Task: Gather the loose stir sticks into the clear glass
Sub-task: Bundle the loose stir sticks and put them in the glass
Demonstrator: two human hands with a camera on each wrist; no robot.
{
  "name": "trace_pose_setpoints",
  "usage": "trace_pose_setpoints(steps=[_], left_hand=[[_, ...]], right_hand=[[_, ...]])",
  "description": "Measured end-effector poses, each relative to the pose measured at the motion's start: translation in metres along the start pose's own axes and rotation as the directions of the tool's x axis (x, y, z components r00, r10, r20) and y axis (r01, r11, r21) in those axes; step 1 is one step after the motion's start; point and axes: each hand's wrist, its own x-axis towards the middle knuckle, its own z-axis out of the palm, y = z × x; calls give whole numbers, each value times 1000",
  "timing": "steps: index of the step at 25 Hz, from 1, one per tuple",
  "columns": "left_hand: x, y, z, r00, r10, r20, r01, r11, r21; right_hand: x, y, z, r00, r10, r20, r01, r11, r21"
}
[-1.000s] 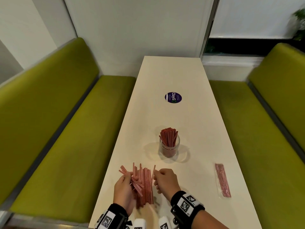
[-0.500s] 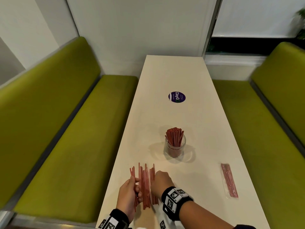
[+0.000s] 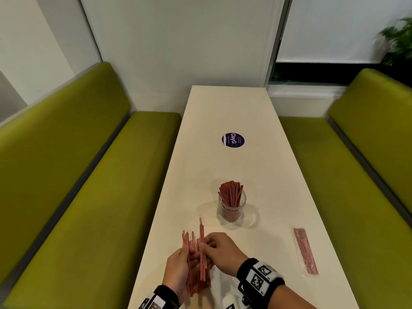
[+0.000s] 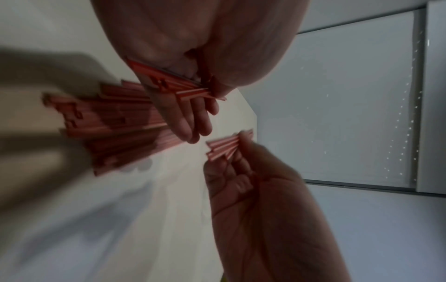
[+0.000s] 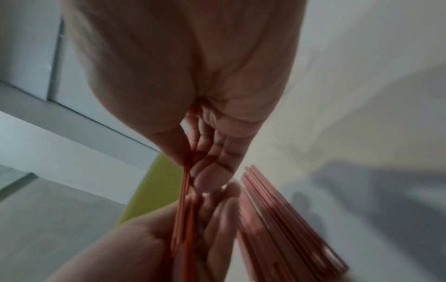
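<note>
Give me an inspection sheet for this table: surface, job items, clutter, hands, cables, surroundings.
Surface: white table, long and narrow, with a round purple sticker on it.
Job's things: clear glass standing upright mid-table, already holding a bunch of red stir sticks; loose stir sticks gathered at the near edge.
Clutter: sealed packet of sticks lying flat to the right, apart from the glass.
Hands: left hand holds part of the loose sticks; right hand pinches a few of them. Both wear tagged wristbands.
Cables: nothing seen.
Surroundings: green benches on both sides, white wall, window, a plant at far right.
</note>
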Motion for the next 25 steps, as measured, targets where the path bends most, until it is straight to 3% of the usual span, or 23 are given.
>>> trace_pose_setpoints(steps=[3,7,10,13,16,17,18,19,20,22,25], left_hand=[[-3,5,26,998,-37,48,41,996,-77],[-9,10,53,993,-64,99,83,976,-202],[-16,13,67,993,-1,118,26,977,-210],[-15,19,75,988,105,117,-73,965,-253],[-14,28,83,970,204,134,-172,960,-220],[-15,28,86,961,231,152,-205,964,-169],[-18,28,89,951,246,186,-231,968,-100],[-22,25,93,941,252,227,-256,967,-12],[-25,22,96,930,256,264,-285,955,79],[-27,12,95,895,299,332,-375,907,194],[-26,11,88,859,340,382,-444,867,226]], right_hand=[[-13,-14,-5,998,-61,20,62,995,-81],[-28,-27,-18,976,-162,-145,149,984,-96],[-38,-29,-30,937,-269,-221,262,963,-60],[-43,-22,-36,867,-380,-323,387,921,-43],[-44,-9,-45,770,-293,-567,371,928,24],[-44,-10,-49,806,-195,-559,336,928,160],[-43,-12,-52,889,-64,-454,246,902,355],[-43,-15,-55,965,64,-253,92,825,558],[-44,-16,-58,988,151,-25,-88,696,713],[-46,-12,-65,943,180,281,-333,458,824],[-52,1,-76,914,133,384,-406,349,845]])
